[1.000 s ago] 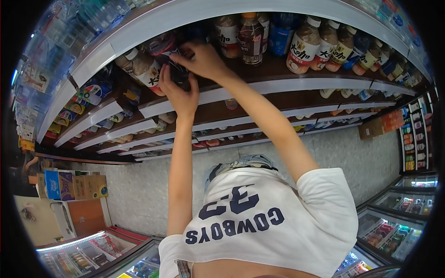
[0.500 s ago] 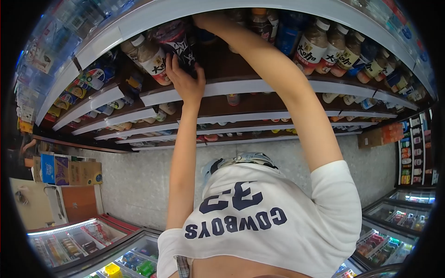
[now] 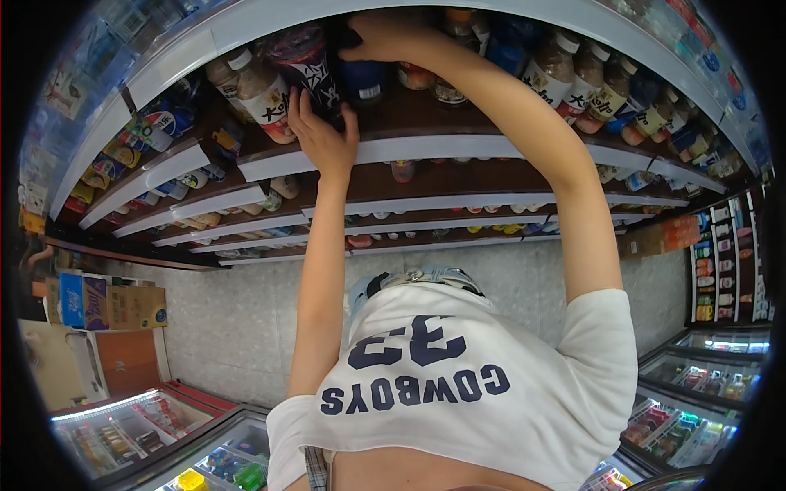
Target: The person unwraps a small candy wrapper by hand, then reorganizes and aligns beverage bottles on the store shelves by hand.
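On the upper shelf, my left hand is curled around the lower part of a dark bottle with white lettering and a purplish upper part. To its left are brown milk-tea style bottles with white caps and labels. My right hand reaches in under the shelf above, just over a blue bottle; its fingertips are in shadow, and its grip is unclear. Right of the blue bottle, my right forearm partly covers more brown bottles.
The white front edge of a higher shelf curves over both hands. Lower shelves hold more drinks. Cartons stand at the left on the grey floor, and a box at the right. Lit coolers are behind me.
My right hand has left the dark bottle and moved deeper into the shelf. The blue bottle now shows more fully beside the dark one. My left hand has stayed at the dark bottle.
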### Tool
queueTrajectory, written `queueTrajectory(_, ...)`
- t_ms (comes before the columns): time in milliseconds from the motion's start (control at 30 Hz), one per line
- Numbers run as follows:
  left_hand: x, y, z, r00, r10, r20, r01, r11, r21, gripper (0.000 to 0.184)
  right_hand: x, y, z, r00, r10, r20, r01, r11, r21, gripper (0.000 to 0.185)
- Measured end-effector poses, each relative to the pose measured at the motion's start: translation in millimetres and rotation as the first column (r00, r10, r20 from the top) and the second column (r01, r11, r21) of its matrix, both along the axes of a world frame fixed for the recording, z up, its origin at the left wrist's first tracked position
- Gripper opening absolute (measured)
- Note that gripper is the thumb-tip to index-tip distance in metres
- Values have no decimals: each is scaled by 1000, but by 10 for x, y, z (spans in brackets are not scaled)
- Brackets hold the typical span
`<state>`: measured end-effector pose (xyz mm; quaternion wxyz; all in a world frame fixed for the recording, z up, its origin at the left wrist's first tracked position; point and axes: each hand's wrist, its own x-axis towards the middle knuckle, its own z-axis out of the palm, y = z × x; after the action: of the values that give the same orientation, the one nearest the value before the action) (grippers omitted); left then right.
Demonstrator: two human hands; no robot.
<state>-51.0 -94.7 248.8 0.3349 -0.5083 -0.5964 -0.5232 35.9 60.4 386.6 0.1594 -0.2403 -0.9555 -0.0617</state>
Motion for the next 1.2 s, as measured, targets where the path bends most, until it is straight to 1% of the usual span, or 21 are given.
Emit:
queueTrajectory(67,16,3,-15,999,-27,18,27,999,28,66,105,-165,36,999,20,49,-19,1000,-22,60)
queueTrajectory(167,10,-9,-15,1000,-21,6,21,1000,21,69,262,-391,170,992,-5,129,2,1000,20,61)
queueTrajectory(200,12,-15,-11,1000,-27,10,27,999,18,70,516,-769,627,977,-53,208,113,951,-287,62)
queueTrajectory(233,16,-26,-10,999,-35,17,34,999,4,71,578,-567,327,996,-1,-94,2,1000,10,68)
queueTrajectory(300,15,-42,-15,998,-48,29,49,999,-21,72,672,-548,575,951,103,-292,-60,987,151,57)
queueTrajectory(333,7,-37,-24,998,-49,31,50,998,-28,75,734,-552,647,931,131,-341,-69,980,187,57)
queueTrajectory(400,13,-45,-28,998,-48,33,49,998,-32,76,840,-521,772,909,132,-395,-55,978,200,56)
queueTrajectory(467,5,-39,-31,998,-54,37,56,998,-37,80,892,-432,809,904,113,-412,-33,980,196,55)
queueTrajectory(567,19,-43,-5,1000,-30,8,30,999,-25,81,862,-200,749,920,80,-384,-8,983,185,54)
queueTrajectory(867,10,-47,-7,1000,-27,1,27,997,-70,85,345,325,200,938,15,-346,49,983,175,49)
queueTrajectory(1000,17,-52,-2,1000,-31,7,31,997,-75,87,146,401,98,939,-5,-343,70,982,177,48)
queueTrajectory(1067,7,-46,-20,997,-60,43,62,996,-58,89,142,402,82,937,-6,-350,80,977,196,47)
queueTrajectory(1200,16,-65,25,991,-92,101,94,995,-20,95,300,118,140,913,65,-402,60,955,291,45)
